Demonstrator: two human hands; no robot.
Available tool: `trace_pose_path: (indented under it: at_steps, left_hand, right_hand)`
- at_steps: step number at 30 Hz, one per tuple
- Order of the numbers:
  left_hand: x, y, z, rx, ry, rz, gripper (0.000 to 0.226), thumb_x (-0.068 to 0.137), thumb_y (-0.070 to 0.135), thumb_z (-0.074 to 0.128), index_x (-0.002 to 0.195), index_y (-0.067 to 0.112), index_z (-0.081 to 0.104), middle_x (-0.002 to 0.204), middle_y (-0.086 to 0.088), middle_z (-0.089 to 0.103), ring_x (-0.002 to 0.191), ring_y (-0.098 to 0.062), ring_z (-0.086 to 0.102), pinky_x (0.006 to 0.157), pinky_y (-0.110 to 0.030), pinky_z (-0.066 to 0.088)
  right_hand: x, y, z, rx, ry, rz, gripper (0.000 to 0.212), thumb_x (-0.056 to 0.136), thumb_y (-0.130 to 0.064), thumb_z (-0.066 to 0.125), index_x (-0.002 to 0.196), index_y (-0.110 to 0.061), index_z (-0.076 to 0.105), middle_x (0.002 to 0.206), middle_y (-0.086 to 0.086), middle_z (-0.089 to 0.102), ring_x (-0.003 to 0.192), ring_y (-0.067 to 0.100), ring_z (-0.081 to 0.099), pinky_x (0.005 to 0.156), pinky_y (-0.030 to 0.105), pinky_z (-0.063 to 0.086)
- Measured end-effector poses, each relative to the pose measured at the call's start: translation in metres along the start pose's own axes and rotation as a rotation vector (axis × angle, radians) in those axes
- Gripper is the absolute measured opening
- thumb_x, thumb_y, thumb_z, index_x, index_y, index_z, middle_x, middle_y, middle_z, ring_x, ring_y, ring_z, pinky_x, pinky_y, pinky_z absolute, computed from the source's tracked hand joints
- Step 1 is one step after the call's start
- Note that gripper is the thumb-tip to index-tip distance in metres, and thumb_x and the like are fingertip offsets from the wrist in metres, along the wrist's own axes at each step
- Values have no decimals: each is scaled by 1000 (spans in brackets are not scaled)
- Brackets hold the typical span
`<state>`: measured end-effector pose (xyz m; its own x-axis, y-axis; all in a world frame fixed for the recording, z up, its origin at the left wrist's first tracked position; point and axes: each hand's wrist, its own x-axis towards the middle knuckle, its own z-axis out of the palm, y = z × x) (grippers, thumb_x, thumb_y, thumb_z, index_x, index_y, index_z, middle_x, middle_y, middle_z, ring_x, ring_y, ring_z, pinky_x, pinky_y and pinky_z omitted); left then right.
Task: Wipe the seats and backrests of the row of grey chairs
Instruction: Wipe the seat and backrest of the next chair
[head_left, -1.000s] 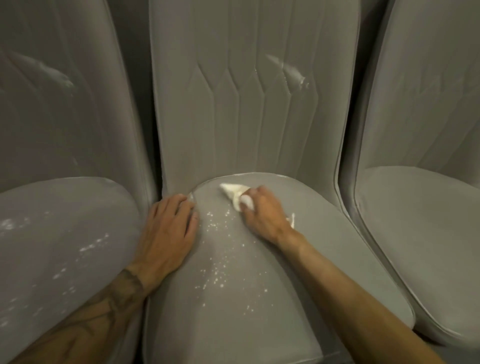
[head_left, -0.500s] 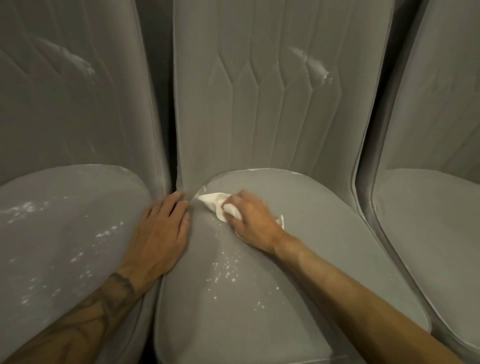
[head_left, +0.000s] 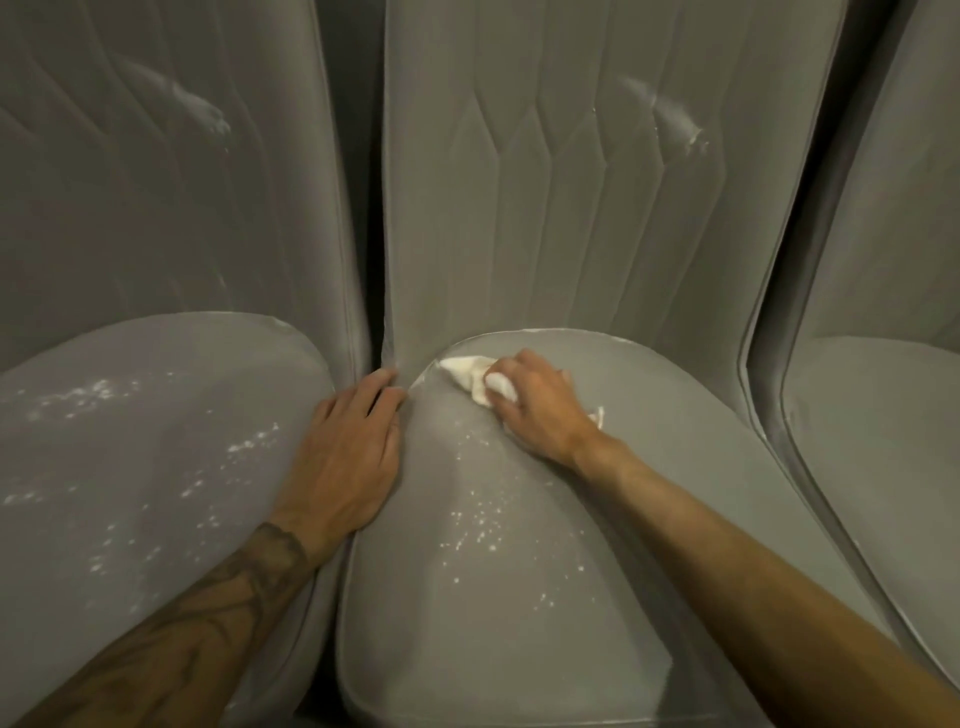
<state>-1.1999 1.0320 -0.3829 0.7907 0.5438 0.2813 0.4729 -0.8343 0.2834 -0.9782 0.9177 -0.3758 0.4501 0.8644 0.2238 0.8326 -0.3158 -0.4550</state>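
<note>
Three grey padded chairs stand side by side. On the middle seat (head_left: 597, 545), white specks lie scattered in the left half. My right hand (head_left: 540, 410) grips a crumpled white cloth (head_left: 475, 376) and presses it on the seat's back left corner, close to the middle backrest (head_left: 571, 182). My left hand (head_left: 348, 452) rests flat, fingers straight, on the left edge of that seat, in the gap beside the left seat (head_left: 145, 467). A white smear marks the middle backrest's upper right.
The left seat carries many white specks, and the left backrest (head_left: 156, 182) has a white smear. The right chair's seat (head_left: 883, 441) and backrest look free of marks. Narrow dark gaps separate the chairs.
My right hand has slid the cloth leftward along the back of the middle seat toward its left corner. The view has shifted so the chairs sit further right. My left hand stays put.
</note>
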Motion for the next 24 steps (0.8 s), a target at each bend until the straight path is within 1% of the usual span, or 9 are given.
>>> trace_pose_path:
  at_steps: [2, 4, 9, 14, 15, 18, 20, 22, 24]
  left_hand:
    - [0, 1, -1, -2, 6, -5, 36, 103, 24, 36, 129, 13, 59, 150, -7, 50, 130, -26, 54, 109, -46, 42]
    - [1, 2, -1, -4, 13, -7, 36, 102, 24, 35, 128, 14, 59, 149, -7, 50, 127, -27, 56, 107, -47, 43]
    - [0, -2, 0, -11, 12, 17, 38, 101, 20, 37, 132, 16, 58, 150, -4, 50, 128, -22, 54, 109, -43, 42]
    - [0, -2, 0, -10, 13, -10, 36, 102, 23, 35, 126, 13, 59, 149, -8, 52, 126, -25, 56, 108, -43, 41]
    - [0, -1, -1, -18, 13, -10, 35, 102, 23, 35, 126, 13, 59, 149, -8, 52, 125, -25, 57, 108, -43, 41]
    - [-1, -1, -2, -40, 9, 7, 35, 102, 20, 34, 128, 15, 58, 149, -4, 51, 123, -22, 57, 107, -42, 42]
    - [-1, -2, -3, -36, 10, 14, 35, 102, 20, 34, 128, 15, 57, 148, -3, 51, 123, -22, 57, 108, -42, 41]
    - [-1, -1, -2, -23, 13, 13, 35, 102, 22, 33, 126, 14, 57, 147, -6, 53, 124, -25, 57, 109, -43, 41]
    - [-1, 0, -2, -14, 10, 4, 35, 103, 25, 31, 122, 13, 58, 148, -8, 53, 124, -26, 58, 109, -45, 41]
  right_hand:
    - [22, 8, -4, -52, 55, 155, 18, 97, -26, 52, 110, -22, 63, 119, 7, 58, 117, 30, 51, 91, 40, 33]
    - [31, -6, 2, -48, 82, 198, 21, 95, -24, 52, 113, -21, 64, 121, 8, 58, 119, 31, 50, 92, 40, 34]
    - [-5, -36, 24, 50, -62, -102, 16, 93, -37, 54, 106, -31, 61, 105, -1, 54, 104, 24, 52, 80, 36, 29]
    - [30, -27, 15, -6, 33, 102, 16, 95, -28, 54, 108, -26, 64, 116, 3, 58, 114, 28, 52, 85, 37, 29]
    - [28, -36, 18, -2, 46, 100, 17, 95, -28, 54, 108, -26, 64, 115, 4, 58, 113, 29, 52, 85, 37, 30]
    - [-1, -63, 34, 53, -32, -73, 17, 94, -34, 53, 109, -30, 61, 107, 1, 57, 102, 26, 52, 83, 39, 31]
    - [-17, -57, 27, 29, -76, -144, 14, 93, -38, 51, 105, -33, 58, 102, -2, 55, 98, 24, 52, 80, 38, 29]
    - [-14, -34, 10, -27, -48, -77, 13, 93, -34, 53, 104, -31, 59, 105, -2, 56, 104, 25, 53, 86, 40, 31]
    - [-8, -10, -5, -80, 24, 123, 14, 94, -27, 53, 105, -27, 61, 110, 2, 57, 109, 27, 53, 90, 39, 31]
